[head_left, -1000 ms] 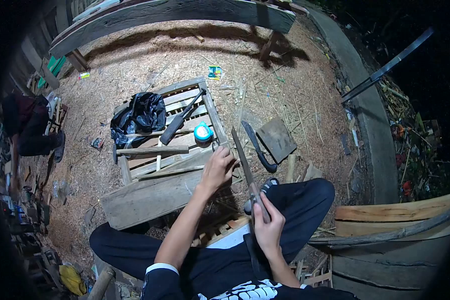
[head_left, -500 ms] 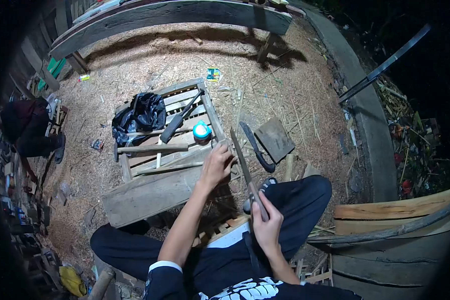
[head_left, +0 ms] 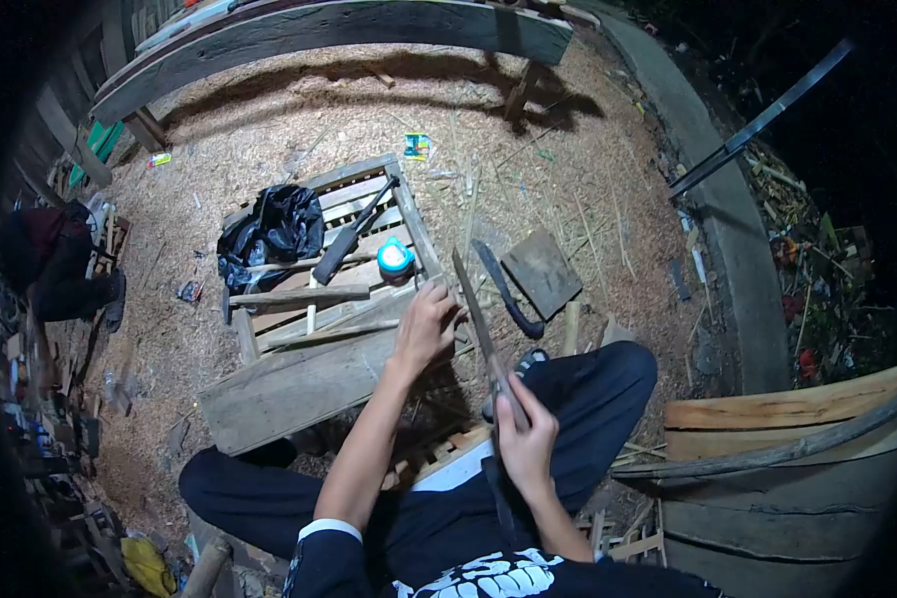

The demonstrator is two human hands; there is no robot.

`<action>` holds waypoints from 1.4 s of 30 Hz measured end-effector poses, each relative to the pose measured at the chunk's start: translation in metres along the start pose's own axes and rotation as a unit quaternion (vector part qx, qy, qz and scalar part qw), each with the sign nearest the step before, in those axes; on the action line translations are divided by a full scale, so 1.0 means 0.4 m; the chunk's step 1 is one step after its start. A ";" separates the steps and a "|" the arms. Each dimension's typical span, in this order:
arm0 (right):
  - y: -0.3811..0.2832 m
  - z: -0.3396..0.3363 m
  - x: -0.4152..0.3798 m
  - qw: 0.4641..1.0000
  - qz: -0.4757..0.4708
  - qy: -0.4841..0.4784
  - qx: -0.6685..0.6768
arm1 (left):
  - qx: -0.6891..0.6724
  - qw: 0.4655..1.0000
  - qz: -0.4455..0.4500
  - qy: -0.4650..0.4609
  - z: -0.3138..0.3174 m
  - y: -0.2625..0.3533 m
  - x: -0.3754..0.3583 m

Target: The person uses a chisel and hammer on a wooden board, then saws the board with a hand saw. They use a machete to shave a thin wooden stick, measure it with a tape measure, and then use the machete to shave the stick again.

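My right hand point(head_left: 528, 437) is wrapped around the handle of a long narrow-bladed knife point(head_left: 479, 321), its blade slanting up and away from my lap. Just left of the blade, my left hand point(head_left: 430, 324) is closed in a pinch; whatever lies between its fingers is too small or hidden to make out. Beyond that hand, a container with a turquoise top point(head_left: 396, 258) stands on a slatted wooden frame point(head_left: 414, 224). A second, dark-handled knife point(head_left: 508, 289) rests on the ground beside a square board point(head_left: 541, 278).
On the frame lie a black plastic bag point(head_left: 272, 234) and a dark long-handled tool point(head_left: 341, 251). A wide plank point(head_left: 289, 394) runs along its near side. Another person point(head_left: 60, 264) is at the far left. Boards point(head_left: 787, 429) stand at right; a long bench point(head_left: 329, 50) spans the back.
The whole view has shifted slightly, so the surroundings sit a little further left and up. Both hands keep nearly the same pose, the knife still in my right hand.
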State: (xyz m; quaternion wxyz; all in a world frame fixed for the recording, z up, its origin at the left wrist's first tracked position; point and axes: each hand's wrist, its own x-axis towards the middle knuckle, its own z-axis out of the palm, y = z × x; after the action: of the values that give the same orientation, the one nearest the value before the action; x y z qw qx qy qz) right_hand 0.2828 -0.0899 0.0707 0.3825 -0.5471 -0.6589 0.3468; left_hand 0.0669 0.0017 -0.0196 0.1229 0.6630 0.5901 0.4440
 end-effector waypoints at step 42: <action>-0.030 -0.046 0.000 0.999 -0.014 -0.006 -0.037 | 0.028 0.999 -0.016 0.022 0.006 0.013 -0.004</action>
State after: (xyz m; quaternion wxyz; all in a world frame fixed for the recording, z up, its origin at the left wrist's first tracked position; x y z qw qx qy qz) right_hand 0.2936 -0.0911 0.0900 0.3631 -0.5497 -0.6807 0.3204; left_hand 0.0723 -0.0002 -0.0182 0.0988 0.6468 0.6152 0.4398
